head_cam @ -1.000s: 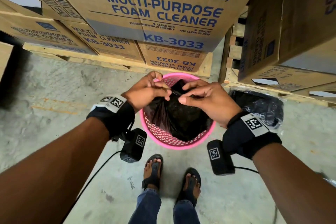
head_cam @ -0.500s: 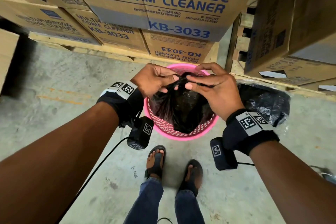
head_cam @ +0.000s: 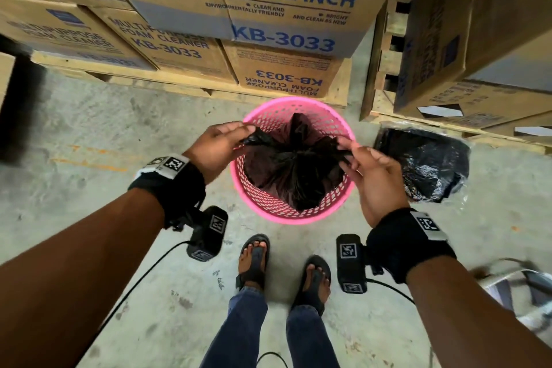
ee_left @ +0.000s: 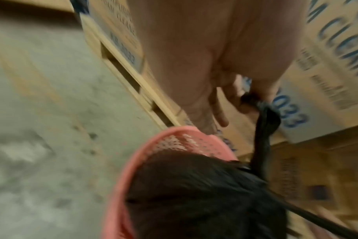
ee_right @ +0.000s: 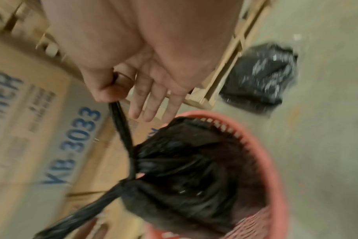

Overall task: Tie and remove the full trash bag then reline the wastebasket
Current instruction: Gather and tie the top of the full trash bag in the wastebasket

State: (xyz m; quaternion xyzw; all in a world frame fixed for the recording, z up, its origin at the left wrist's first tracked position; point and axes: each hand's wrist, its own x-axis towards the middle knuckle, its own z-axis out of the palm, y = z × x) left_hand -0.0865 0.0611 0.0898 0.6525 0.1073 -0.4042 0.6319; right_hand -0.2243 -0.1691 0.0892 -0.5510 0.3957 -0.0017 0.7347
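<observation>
A full black trash bag (head_cam: 294, 170) sits inside a pink mesh wastebasket (head_cam: 270, 212) on the concrete floor. Two twisted ends of the bag cross over its top in a knot (ee_right: 133, 161). My left hand (head_cam: 222, 143) pinches one end (ee_left: 264, 122) over the basket's left rim. My right hand (head_cam: 363, 164) pinches the other end (ee_right: 121, 122) between thumb and forefinger over the right rim, its other fingers straight. The two ends are pulled taut, away from each other.
A pack of black bags in clear wrap (head_cam: 424, 167) lies on the floor right of the basket. Stacked cardboard boxes (head_cam: 263, 3) on wooden pallets (head_cam: 340, 89) stand close behind and to the right. My sandalled feet (head_cam: 254, 260) are just in front of the basket.
My hands were together over the middle of the bag. They have moved apart to the basket's left and right rims, drawing the two ends tight.
</observation>
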